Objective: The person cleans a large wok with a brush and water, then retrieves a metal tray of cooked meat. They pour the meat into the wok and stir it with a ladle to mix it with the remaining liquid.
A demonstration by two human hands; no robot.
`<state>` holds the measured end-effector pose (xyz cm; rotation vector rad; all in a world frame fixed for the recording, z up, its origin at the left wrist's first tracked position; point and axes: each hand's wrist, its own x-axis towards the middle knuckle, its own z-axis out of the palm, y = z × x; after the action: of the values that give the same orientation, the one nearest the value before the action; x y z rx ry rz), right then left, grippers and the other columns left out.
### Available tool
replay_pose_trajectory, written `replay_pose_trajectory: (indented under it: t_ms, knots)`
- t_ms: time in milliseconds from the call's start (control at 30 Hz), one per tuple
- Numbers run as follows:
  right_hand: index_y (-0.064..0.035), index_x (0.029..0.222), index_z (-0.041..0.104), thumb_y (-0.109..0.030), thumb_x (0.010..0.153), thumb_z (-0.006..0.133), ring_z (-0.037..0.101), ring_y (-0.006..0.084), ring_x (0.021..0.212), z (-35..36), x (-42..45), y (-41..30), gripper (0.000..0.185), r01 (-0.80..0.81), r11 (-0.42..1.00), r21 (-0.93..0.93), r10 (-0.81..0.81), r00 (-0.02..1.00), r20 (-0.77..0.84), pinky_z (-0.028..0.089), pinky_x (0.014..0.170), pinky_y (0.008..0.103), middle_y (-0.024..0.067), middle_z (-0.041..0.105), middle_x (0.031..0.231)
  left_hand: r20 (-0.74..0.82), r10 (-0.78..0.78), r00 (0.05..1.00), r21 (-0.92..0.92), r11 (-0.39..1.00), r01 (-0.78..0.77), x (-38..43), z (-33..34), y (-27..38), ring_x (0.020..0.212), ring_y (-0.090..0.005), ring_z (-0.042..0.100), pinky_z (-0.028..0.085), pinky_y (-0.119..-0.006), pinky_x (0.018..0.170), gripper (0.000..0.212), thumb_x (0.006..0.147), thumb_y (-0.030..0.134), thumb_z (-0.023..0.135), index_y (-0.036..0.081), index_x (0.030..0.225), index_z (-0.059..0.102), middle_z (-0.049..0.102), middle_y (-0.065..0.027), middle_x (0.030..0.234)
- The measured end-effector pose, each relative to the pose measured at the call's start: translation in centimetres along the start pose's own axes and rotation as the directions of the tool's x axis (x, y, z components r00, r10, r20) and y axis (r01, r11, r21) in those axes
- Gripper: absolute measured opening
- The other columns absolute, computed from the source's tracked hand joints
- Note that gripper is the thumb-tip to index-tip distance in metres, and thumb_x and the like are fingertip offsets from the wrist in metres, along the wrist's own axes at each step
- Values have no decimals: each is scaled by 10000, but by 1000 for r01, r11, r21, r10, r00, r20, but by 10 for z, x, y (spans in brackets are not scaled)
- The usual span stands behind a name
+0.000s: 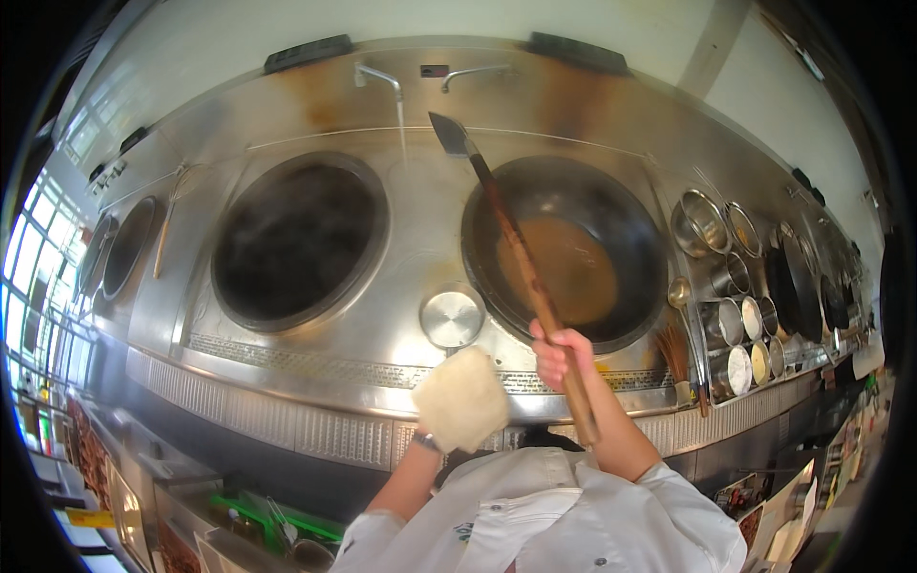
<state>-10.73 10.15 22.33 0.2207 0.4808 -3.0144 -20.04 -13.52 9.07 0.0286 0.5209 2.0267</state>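
Note:
My right hand point(562, 358) is closed around the wooden handle of a long wok spatula point(526, 265). Its metal blade points away from me, raised above the rear ledge of the range. Beneath the handle is a large wok point(637, 236) with brown liquid point(573, 272) pooled in its bottom. A folded cream cloth point(462, 401) covers my left hand, whose fingers are hidden; only the wrist with a dark band shows. Just beyond the cloth sits a round, shallow metal pan or ladle point(453, 315); its handle runs toward the cloth, and whether I grip it is hidden.
A second dark wok point(301, 243) gives off steam at left. Water runs from the left faucet point(390, 79). To the right are a wok brush point(672, 351), a ladle point(678, 292), metal bowls point(698, 222) and several seasoning containers point(734, 369). A whisk point(175, 200) lies farther left.

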Motion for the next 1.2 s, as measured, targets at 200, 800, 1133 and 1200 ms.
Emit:
replay_pose_trajectory:
  t_ms: [200,800,1133,1200]
  knots:
    - [-42,997,421,-323,861,528,494,135,446,-12,-126,-46,331,70,995,-66,-65,995,82,378,367,255,27,472,603,219,30,975,-104,995,-7,198,120,-105,1162,-314,531,391,-463,1042,637,924,600,418,92,1299,496,567,-116,1271]
    - [-64,772,477,-97,757,752,602,190,604,15,-322,-298,277,811,-58,-582,-496,483,722,515,613,315,73,578,676,-311,-557,770,-223,830,511,249,300,-345,810,-260,650,544,-400,761,363,894,353,628,70,1120,608,658,-100,969]
    - [-91,823,432,-18,840,606,467,146,562,32,-139,-346,190,564,17,-825,-842,453,292,458,627,339,38,478,666,-64,-296,953,-420,874,244,353,233,-306,950,-311,629,538,-446,830,471,915,488,554,128,1219,549,625,-129,1076]
    - [-96,824,431,-10,841,599,473,150,574,6,-104,-348,189,600,2,-800,-796,485,362,455,663,355,36,481,676,-217,-264,940,-434,889,150,400,220,-276,942,-298,624,531,-441,828,424,902,438,599,127,1190,582,624,-117,1065]
